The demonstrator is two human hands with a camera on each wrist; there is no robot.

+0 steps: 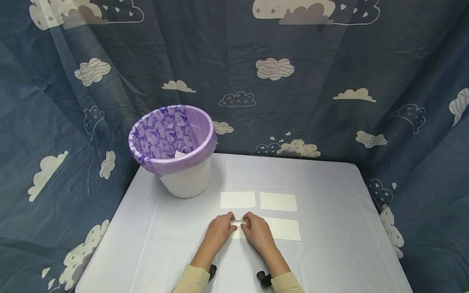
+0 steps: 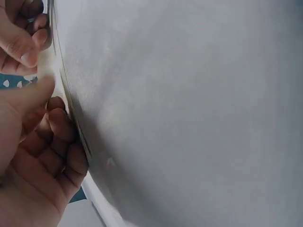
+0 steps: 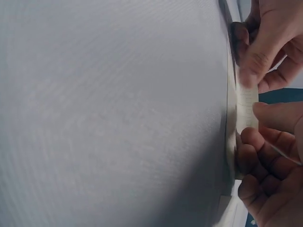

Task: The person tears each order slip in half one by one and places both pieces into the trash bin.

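On the white table (image 1: 176, 248), a lined sheet (image 1: 239, 233) lies between the left hand (image 1: 219, 228) and the right hand (image 1: 257, 230); the hands are near each other but apart, each pinching paper between thumb and fingers; part of that paper stands raised, though whether it is a fold or a second layer I cannot tell; holding it from both sides probably keeps something so thin level; three other sheets (image 1: 237, 200) lie flat, two beyond the hands, one beside the right, spaced perhaps so that none overlaps; the bin (image 1: 185, 179) stands beyond the left hand, leaving working room; its purple liner (image 1: 165, 138) wraps over the rim, likely to stay put.
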